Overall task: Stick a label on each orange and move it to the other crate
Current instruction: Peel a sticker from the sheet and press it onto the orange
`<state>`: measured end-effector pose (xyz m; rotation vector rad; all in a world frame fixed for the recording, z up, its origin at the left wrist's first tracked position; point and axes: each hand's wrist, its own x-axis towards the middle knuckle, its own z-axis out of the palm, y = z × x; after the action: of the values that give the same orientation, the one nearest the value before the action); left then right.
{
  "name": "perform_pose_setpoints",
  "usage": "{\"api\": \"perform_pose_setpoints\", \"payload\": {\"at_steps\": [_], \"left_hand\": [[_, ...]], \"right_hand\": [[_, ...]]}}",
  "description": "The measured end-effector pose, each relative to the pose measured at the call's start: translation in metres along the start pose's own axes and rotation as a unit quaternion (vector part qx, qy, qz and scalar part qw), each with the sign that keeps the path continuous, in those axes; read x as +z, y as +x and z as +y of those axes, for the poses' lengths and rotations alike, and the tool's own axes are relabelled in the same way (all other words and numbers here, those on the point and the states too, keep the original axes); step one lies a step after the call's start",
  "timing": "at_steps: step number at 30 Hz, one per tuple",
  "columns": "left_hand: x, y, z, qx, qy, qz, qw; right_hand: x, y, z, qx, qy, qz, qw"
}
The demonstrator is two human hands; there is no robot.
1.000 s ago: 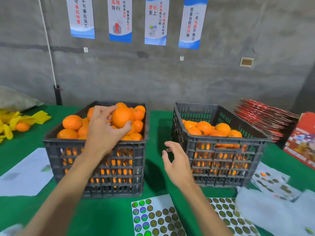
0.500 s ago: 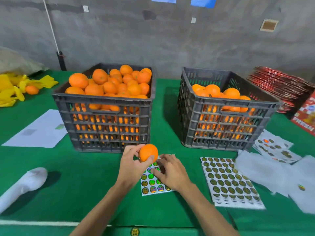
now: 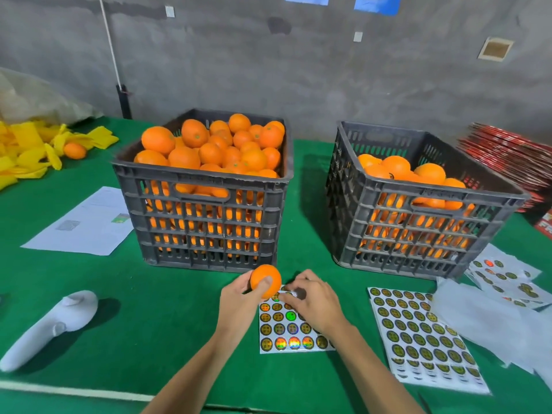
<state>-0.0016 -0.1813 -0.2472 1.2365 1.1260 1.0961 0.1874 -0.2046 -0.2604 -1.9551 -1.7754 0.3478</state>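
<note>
1. Head view: a green felt-covered table (image 3: 74, 288) is seen from above, with a grey concrete wall (image 3: 298, 70) behind it.
2. A single round orange (image 3: 265, 280) is gripped by the left hand (image 3: 239, 303), thumb across its front and fingers curled behind; it is held just above the table, in front of the left crate and above the top edge of the sticker sheet.
3. The right hand (image 3: 313, 300) is placed on the small white sheet of round holographic stickers (image 3: 294, 327), fingers curled together at the sheet's top edge, just beside the orange. A sticker appears to be pinched, but the fingertips are too blurred to confirm.
4. The left dark grey slotted plastic crate (image 3: 203, 222) is heaped with oranges above its rim.
5. The right dark grey slotted plastic crate (image 3: 418, 228) is partly filled; its oranges sit below the rim.
6. The two crates are set side by side, apart, with bare felt between them.
7. A larger white sheet of gold round stickers (image 3: 424, 339) lies right of the small sheet; used sticker backing sheets (image 3: 504, 279) lie further right.
8. A white handheld controller (image 3: 50, 327) lies at the left front.
9. A white printed paper sheet (image 3: 83, 225) lies left of the left crate.
10. Yellow foam wrappers (image 3: 27, 156) with one loose orange (image 3: 75, 150) among them are piled at far left.
11. A stack of flat red cartons (image 3: 507, 162) is seen at far right.
</note>
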Motion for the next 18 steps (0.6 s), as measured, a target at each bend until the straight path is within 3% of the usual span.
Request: {"api": "perform_pose_setpoints", "payload": {"at_steps": [6, 12, 18], "left_hand": [[0.002, 0.000, 0.000, 0.000, -0.011, 0.019, 1.000], [0.001, 0.002, -0.002, -0.007, -0.014, 0.010, 1.000], [0.001, 0.005, -0.006, -0.013, -0.003, 0.012, 1.000]], "right_hand": [[0.000, 0.007, 0.001, 0.052, 0.105, 0.004, 0.993], [-0.001, 0.009, 0.011, -0.015, -0.007, -0.003, 1.000], [-0.003, 0.014, 0.014, -0.052, -0.039, -0.019, 0.998]]}}
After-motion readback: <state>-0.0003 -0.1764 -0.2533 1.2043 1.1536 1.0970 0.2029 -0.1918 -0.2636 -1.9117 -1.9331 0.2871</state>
